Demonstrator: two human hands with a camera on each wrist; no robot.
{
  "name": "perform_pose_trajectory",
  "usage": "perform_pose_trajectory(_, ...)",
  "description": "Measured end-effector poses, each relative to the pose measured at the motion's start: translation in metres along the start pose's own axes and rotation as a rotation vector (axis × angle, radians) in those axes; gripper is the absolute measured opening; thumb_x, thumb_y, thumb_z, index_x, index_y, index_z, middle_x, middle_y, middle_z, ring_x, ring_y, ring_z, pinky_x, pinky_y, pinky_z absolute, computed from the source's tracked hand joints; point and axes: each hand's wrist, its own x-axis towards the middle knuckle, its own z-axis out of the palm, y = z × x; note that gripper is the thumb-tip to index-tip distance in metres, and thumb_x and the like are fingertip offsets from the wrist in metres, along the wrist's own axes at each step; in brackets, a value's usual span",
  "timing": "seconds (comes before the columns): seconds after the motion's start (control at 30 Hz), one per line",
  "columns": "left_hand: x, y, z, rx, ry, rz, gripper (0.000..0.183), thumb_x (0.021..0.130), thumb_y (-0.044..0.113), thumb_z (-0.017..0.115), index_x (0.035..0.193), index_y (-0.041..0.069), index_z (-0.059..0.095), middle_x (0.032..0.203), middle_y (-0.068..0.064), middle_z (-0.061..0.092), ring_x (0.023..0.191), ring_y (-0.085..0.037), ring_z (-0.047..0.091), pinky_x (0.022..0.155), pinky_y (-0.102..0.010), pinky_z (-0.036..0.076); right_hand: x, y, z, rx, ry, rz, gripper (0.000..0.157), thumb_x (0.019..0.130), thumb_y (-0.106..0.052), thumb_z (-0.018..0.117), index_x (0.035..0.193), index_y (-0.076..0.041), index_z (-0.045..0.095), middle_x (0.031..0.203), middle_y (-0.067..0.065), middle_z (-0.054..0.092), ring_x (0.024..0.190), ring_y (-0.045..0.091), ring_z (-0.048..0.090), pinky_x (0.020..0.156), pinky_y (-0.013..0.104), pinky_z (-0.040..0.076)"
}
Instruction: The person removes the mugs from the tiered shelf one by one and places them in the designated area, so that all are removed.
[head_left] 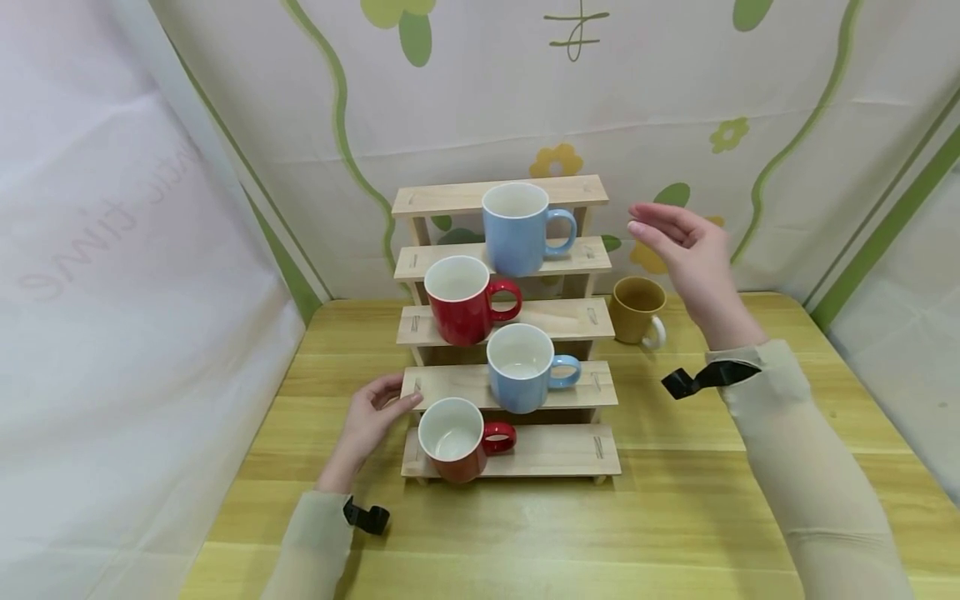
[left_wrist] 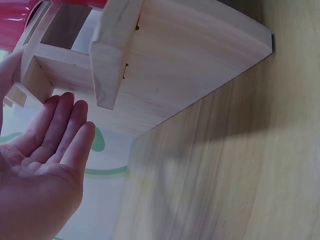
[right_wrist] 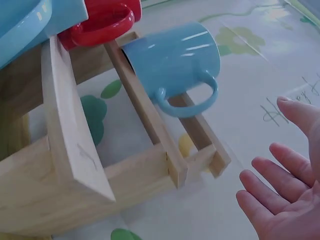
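A stepped wooden rack (head_left: pixel 543 450) carries mugs on its tiers. The upper light blue mug (head_left: pixel 516 233) stands on the tier just below the top board. Beneath it come a red mug (head_left: pixel 461 312), a second light blue mug (head_left: pixel 519 383), and a second red mug (head_left: pixel 459 467) on the lowest tier. My left hand (head_left: pixel 372 417) is at the rack's left side, its thumb resting on a shelf end, fingers fairly straight beside the frame. To the right of the upper blue mug, my right hand (head_left: pixel 693 258) hovers with nothing in it, apart from the mug's handle (right_wrist: pixel 192 107).
A mustard-brown mug (head_left: pixel 633 308) with a white handle stands on the wooden table (head_left: pixel 525 542), behind and right of the rack. A printed fabric backdrop (head_left: pixel 465 100) rises behind the rack, and white cloth panels (head_left: pixel 112 333) flank the table.
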Motion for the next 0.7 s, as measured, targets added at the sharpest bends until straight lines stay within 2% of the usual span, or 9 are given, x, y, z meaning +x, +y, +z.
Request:
perform_pose_trajectory(0.23, -0.001, 0.000, 0.001, -0.009, 0.004, 0.004, 0.049, 0.090, 0.018, 0.081, 0.130, -0.003, 0.062, 0.130, -0.019, 0.062, 0.123, -0.029, 0.058, 0.098, -0.025, 0.049, 0.008, -0.008, 0.019, -0.081, -0.052, 0.003, 0.048, 0.090, -0.025, 0.082, 0.132, -0.009, 0.068, 0.131, 0.004, 0.068, 0.117, 0.012, 0.063, 0.095, 0.017, 0.047)
perform_pose_trajectory(0.43, -0.001, 0.000, 0.001, -0.005, 0.010, -0.001, 0.050, 0.090, 0.019, 0.081, 0.131, -0.003, 0.061, 0.130, -0.018, 0.062, 0.123, -0.028, 0.058, 0.098, -0.025, 0.049, 0.016, -0.011, 0.029, -0.146, -0.090, 0.014, 0.048, 0.091, -0.030, 0.081, 0.134, -0.013, 0.068, 0.132, 0.003, 0.067, 0.120, 0.013, 0.062, 0.097, 0.017, 0.046)
perform_pose_trajectory(0.7, -0.002, 0.002, 0.001, -0.018, 0.011, -0.003, 0.050, 0.090, 0.018, 0.082, 0.131, -0.003, 0.061, 0.129, -0.019, 0.063, 0.122, -0.031, 0.059, 0.094, -0.025, 0.052, 0.025, -0.006, 0.038, -0.213, -0.087, 0.032, 0.051, 0.090, -0.034, 0.080, 0.134, -0.013, 0.067, 0.133, 0.004, 0.067, 0.121, 0.013, 0.061, 0.103, 0.026, 0.046)
